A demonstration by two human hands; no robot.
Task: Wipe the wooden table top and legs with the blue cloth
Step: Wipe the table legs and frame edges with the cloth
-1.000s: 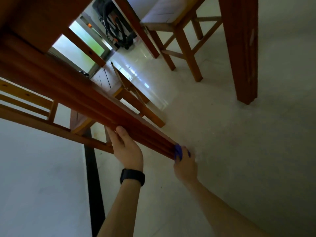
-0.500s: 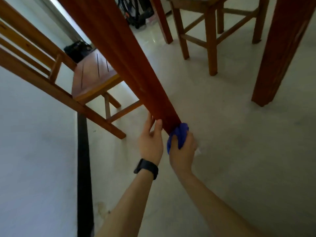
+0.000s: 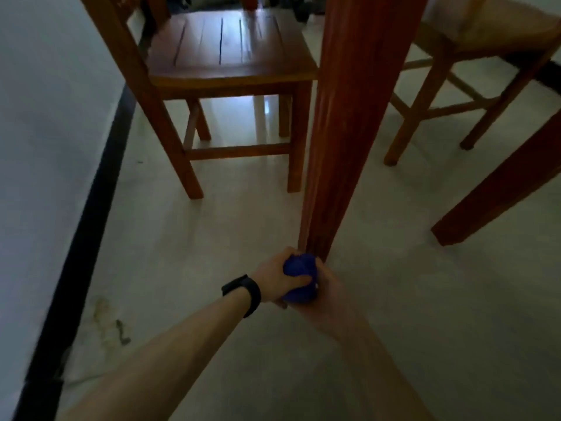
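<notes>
A thick reddish wooden table leg (image 3: 343, 141) runs from the top of the view down to the pale floor. At its foot sits the bunched blue cloth (image 3: 299, 276), held between both hands. My left hand (image 3: 274, 276), with a black watch on its wrist, grips the cloth from the left. My right hand (image 3: 329, 284) holds it from the right and below. The cloth touches the bottom of the leg. A second table leg (image 3: 498, 186) slants in at the right. The table top is out of view.
A wooden chair (image 3: 230, 65) stands just behind and left of the leg. Another wooden chair or stool (image 3: 449, 86) stands at the upper right. A white wall with a black skirting strip (image 3: 88, 226) runs along the left. Pale floor lies in front.
The view has swung so the leg now looks upright. My left hand has left the leg and joined my right hand on the cloth at the leg's foot.
</notes>
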